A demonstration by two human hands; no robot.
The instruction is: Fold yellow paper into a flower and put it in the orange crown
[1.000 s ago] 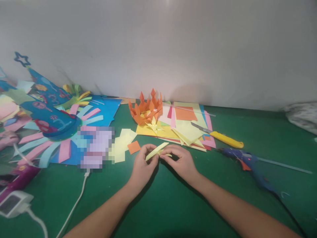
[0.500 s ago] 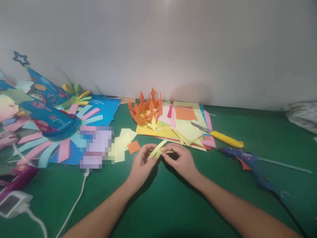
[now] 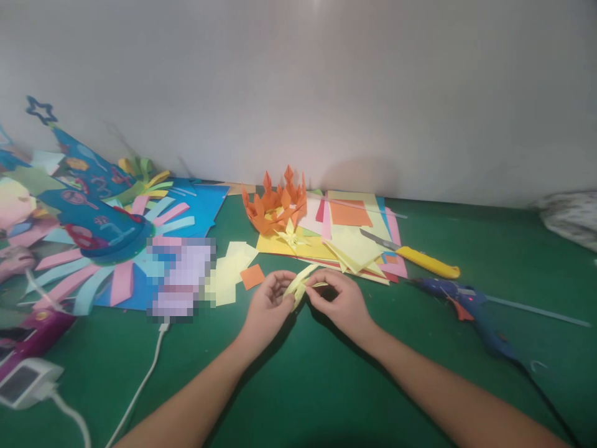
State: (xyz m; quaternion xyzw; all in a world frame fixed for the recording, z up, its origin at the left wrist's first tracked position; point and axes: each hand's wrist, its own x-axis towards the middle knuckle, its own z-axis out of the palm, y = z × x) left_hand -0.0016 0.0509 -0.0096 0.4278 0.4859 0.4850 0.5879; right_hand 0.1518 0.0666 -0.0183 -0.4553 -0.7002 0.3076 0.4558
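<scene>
A pale yellow folded paper piece [image 3: 298, 285] with narrow pointed petals is between my two hands, just above the green table. My left hand [image 3: 271, 302] is closed round its left side, thumb in front. With thumb and forefinger, my right hand [image 3: 336, 295] pinches one of its petals on the right. Fingers hide part of the folds. Behind them a finished-looking pale yellow paper flower [image 3: 291, 236] lies on yellow sheets, in front of an orange paper crown [image 3: 275, 208]. A small orange paper square [image 3: 252, 277] lies left of my left hand.
Coloured paper sheets [image 3: 354, 249] are piled behind my hands, a yellow utility knife [image 3: 426, 261] across their edge with its blade out. A blue glue gun [image 3: 476, 305] lies right. Left are decorated party hats [image 3: 100, 218], a blurred-out rectangular item [image 3: 181, 280] and white cables [image 3: 144, 379].
The fingers have shifted slightly on the folded paper, and its petals sit a little differently. Both hands stay in nearly the same place.
</scene>
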